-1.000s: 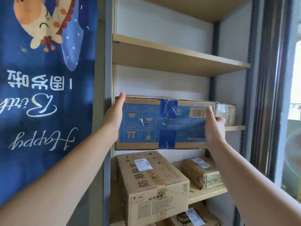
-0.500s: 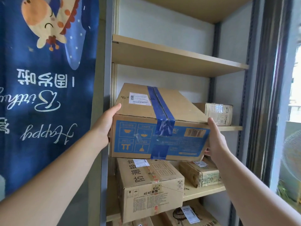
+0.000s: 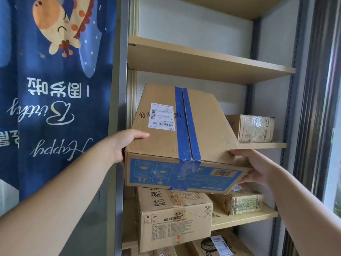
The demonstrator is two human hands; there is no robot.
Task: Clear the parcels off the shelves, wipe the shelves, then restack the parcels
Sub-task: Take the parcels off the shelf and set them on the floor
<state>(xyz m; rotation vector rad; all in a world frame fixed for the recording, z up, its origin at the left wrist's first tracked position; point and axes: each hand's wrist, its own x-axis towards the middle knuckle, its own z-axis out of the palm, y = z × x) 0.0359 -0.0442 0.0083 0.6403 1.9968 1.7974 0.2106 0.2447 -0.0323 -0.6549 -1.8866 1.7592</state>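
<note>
A large cardboard parcel point(image 3: 203, 133) with blue tape and a blue printed front face tilts forward, half out of the middle shelf point(image 3: 262, 145). My left hand point(image 3: 127, 143) grips its left front corner, thumb on top. My right hand point(image 3: 258, 167) holds its right front corner, thumb on top and fingers under the edge. A small taped parcel point(image 3: 254, 128) sits behind on the same shelf at the right.
The shelf below point(image 3: 239, 218) carries a tall brown box point(image 3: 175, 218) and a small wrapped parcel point(image 3: 243, 202). More parcels point(image 3: 217, 244) lie lower down. The upper shelf point(image 3: 203, 63) is bare. A blue printed curtain point(image 3: 55, 89) hangs left; a window frame point(image 3: 317, 108) stands right.
The large parcel has slid toward me out of the shelf and tipped forward, so its top face now shows. Both hands came back and down with it.
</note>
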